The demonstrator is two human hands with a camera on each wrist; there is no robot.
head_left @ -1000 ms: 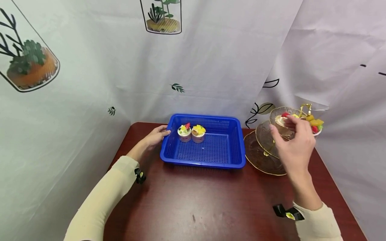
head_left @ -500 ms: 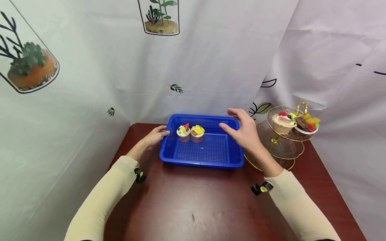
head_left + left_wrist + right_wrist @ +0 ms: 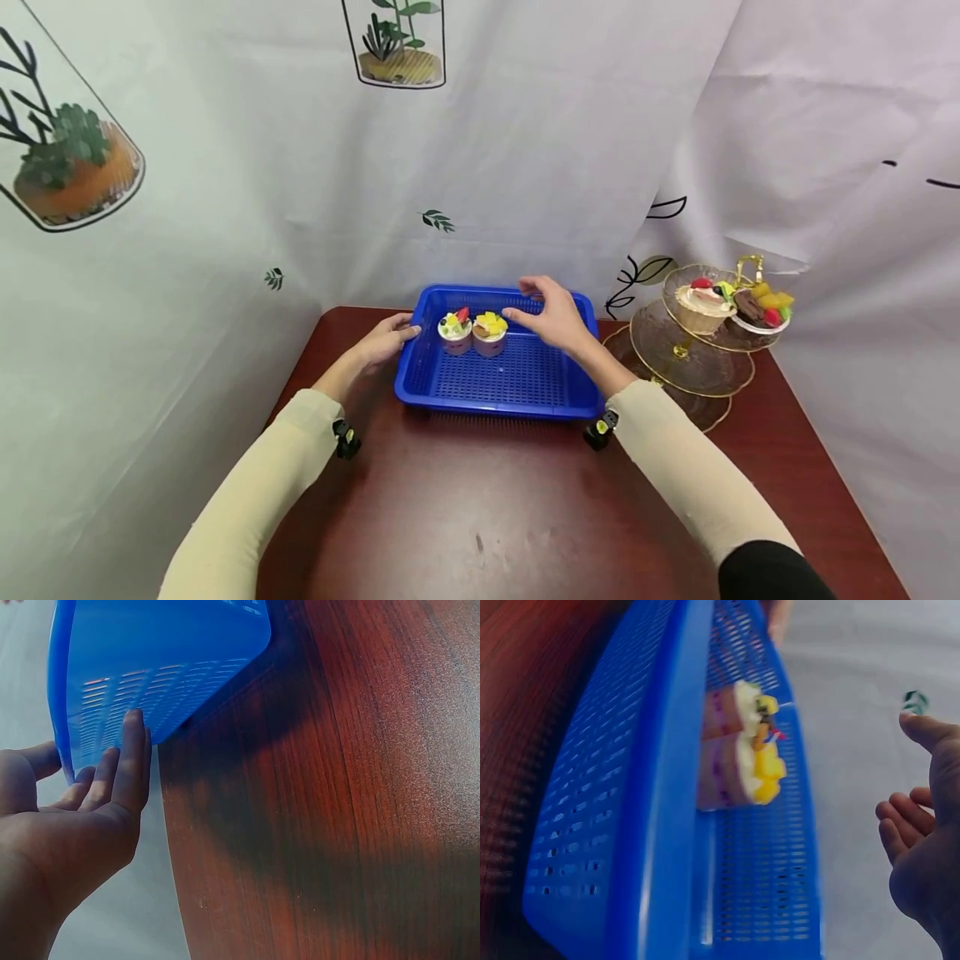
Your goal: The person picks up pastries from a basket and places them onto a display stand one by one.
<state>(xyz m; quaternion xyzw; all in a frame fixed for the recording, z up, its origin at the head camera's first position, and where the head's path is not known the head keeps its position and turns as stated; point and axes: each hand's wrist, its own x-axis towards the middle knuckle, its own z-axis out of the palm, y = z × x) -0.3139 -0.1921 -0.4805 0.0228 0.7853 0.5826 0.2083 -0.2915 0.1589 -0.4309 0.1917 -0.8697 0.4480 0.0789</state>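
A blue basket [image 3: 517,379] sits on the far part of a brown table [image 3: 480,508], and two little cakes [image 3: 472,332] stand side by side in its far left corner. The left hand [image 3: 386,340] rests flat against the basket's left side with straight fingers and holds nothing, while the right hand [image 3: 551,315] hangs over the basket just right of the cakes, fingers loose and spread, holding nothing. To the right of the basket stands a glass stand [image 3: 693,367] with two more cakes [image 3: 731,304] on its top plate.
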